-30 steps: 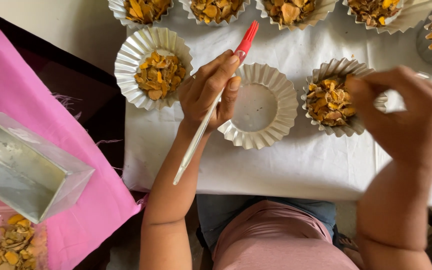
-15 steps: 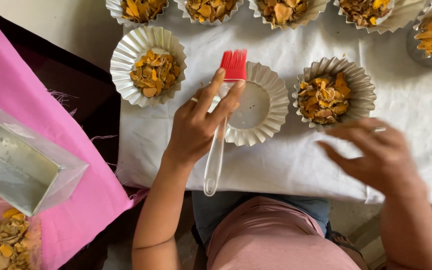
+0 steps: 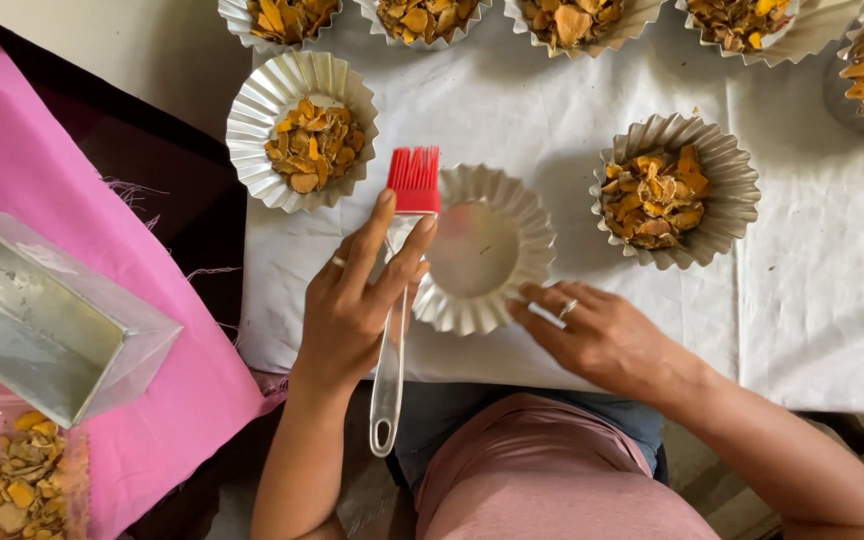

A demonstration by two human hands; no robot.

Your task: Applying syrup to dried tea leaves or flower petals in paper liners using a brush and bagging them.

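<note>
Two hands over a white cloth [image 3: 812, 300]. Left hand [image 3: 357, 300] grips a brush [image 3: 399, 290] with red bristles and a clear handle, fingers wrapped round the neck just below the bristles, handle trailing back toward the body. Bristles sit at the upper left rim of an empty fluted foil cup [image 3: 477, 250], touching or just above it; hard to tell from this angle. Right hand [image 3: 597, 335] rests at the cup's lower right rim, fingers loosely spread, fingertips [image 3: 532, 293] on the edge, pinning rather than clamping it, ring on one finger. Filled foil cup [image 3: 304, 130] of orange-yellow dried chips lies up-left of the empty one, another filled cup [image 3: 677, 190] to its right, both apart from it. More filled cups run along the top edge. Pink cloth [image 3: 22, 170] at far left carries a clear rectangular box [image 3: 47, 315], with a bag of the same chips [image 3: 22, 485] below it.
</note>
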